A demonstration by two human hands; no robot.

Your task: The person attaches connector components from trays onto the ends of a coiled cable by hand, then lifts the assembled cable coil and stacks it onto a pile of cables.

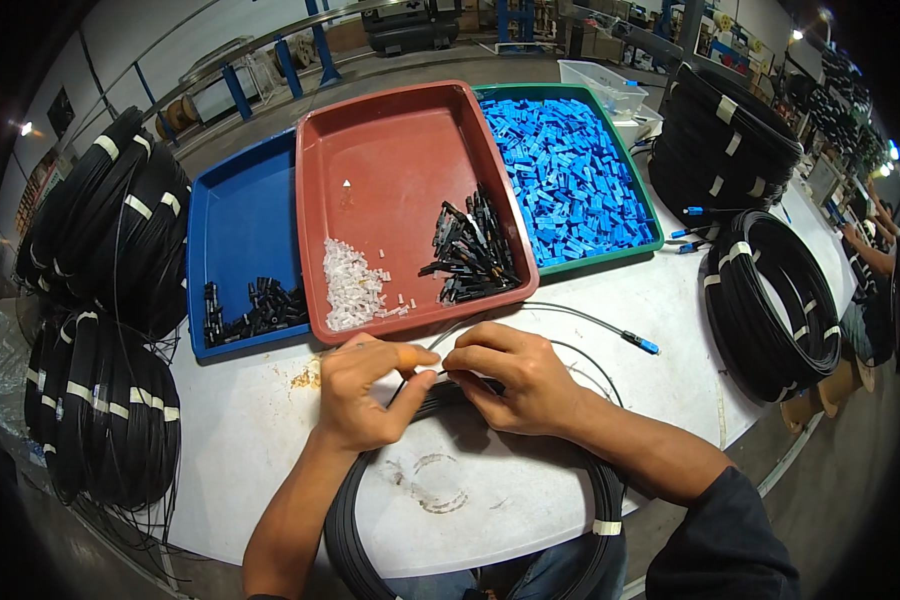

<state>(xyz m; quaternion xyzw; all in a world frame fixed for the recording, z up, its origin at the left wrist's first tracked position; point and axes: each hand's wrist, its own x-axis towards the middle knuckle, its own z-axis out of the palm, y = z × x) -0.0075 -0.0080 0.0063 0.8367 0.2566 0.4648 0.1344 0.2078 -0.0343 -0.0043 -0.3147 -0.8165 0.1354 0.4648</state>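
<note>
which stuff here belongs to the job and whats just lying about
Likely in the job:
black coil under left hand and right hand
red tray, blue tray, green tray holding small parts

Seemingly just lying about:
coils at left
coils at right
clear plastic bins

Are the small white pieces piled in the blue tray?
No, the white pieces lie in the red tray, beside black parts.
</note>
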